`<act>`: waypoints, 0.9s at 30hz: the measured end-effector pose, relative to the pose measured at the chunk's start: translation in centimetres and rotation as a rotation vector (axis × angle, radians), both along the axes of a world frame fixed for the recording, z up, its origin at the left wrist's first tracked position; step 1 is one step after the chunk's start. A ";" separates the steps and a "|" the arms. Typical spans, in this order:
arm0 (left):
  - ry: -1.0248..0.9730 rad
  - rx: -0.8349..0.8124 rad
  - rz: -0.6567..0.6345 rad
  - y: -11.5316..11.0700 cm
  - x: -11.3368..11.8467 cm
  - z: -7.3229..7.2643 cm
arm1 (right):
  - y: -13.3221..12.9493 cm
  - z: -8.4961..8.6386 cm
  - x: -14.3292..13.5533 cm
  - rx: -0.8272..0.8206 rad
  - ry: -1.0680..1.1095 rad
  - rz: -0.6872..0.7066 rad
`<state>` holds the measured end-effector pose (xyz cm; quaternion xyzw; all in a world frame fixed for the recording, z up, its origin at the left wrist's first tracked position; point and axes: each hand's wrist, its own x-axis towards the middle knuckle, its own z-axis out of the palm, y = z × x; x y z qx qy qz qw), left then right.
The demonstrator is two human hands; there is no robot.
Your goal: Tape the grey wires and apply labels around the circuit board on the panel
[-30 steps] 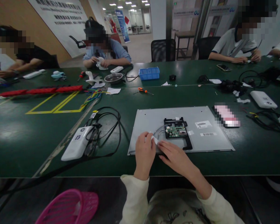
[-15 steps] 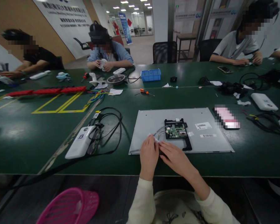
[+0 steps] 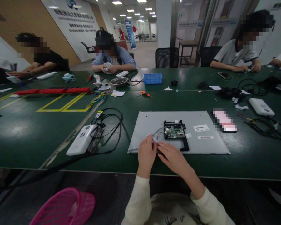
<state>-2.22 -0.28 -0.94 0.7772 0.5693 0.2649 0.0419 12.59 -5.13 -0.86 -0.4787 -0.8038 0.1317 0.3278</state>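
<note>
A flat grey metal panel (image 3: 140, 125) lies on the green table. On it sits a black plastic frame (image 3: 185, 144) holding a green circuit board (image 3: 175, 132). Grey cables (image 3: 157, 131) run from the board's left side toward my fingers. Over the panel's near left part, my left hand (image 3: 147, 153) is closed, its fingertips pinching a small white piece (image 3: 155, 139) that looks like tape or paper. My right hand (image 3: 172, 157) meets it from the right, fingers together against the same piece. Exactly how the piece sits on the cables is hidden by my fingers.
Left of the panel are a white power bank (image 3: 81, 139) and coiled black cable (image 3: 120, 137). A phone (image 3: 224, 120) lies to the right. Farther back are an orange screwdriver (image 3: 148, 94) and a blue basket (image 3: 152, 78). Several co-workers sit around; a pink basket (image 3: 84, 203) stands below the table.
Both hands keep their pinch on the white piece, with only slight finger movement. The whole view has shifted a little as my head moved.
</note>
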 end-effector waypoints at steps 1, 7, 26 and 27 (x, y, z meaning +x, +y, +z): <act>-0.001 -0.002 -0.001 0.0 0.0 0.0 | 0.0 0.0 0.0 0.001 -0.001 -0.002; -0.028 -0.003 0.013 0.2 -0.1 -0.3 | 0.0 0.3 0.0 0.011 0.006 -0.001; -0.104 -0.025 -0.027 0.4 -0.2 0.0 | 0.2 -0.1 -0.1 0.005 0.017 -0.013; -0.107 -0.028 -0.030 0.5 -0.3 0.0 | 0.3 -0.1 -0.1 0.003 0.015 -0.014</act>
